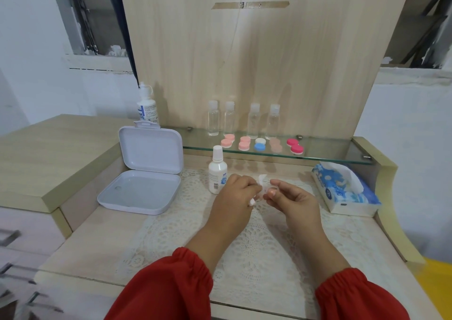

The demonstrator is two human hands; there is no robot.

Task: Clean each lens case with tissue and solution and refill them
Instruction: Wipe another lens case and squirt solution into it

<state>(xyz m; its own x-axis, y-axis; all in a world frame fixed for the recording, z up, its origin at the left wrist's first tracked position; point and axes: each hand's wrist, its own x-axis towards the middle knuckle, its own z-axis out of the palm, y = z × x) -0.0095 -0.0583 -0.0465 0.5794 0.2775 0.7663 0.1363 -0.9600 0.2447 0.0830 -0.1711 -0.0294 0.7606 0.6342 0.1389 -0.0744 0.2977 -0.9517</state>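
Note:
My left hand (pixel 236 195) grips a crumpled white tissue (pixel 261 181) over the lace mat. My right hand (pixel 291 198) pinches a small clear lens case part (pixel 273 189) right beside the tissue; most of it is hidden by my fingers. A white solution bottle (pixel 217 174) stands just left of my left hand. On the glass shelf (pixel 330 152) lie several lens cases: two pink (pixel 228 141) (pixel 244 143), a white and blue one (pixel 259 144), a pale peach one (pixel 276 144) and a magenta one (pixel 295 145).
An open white plastic box (pixel 144 173) with liquid in its base sits at the left. A blue tissue pack (pixel 344 190) lies at the right. Several clear small bottles (pixel 244 120) stand at the shelf's back, a larger bottle (pixel 148 107) at far left.

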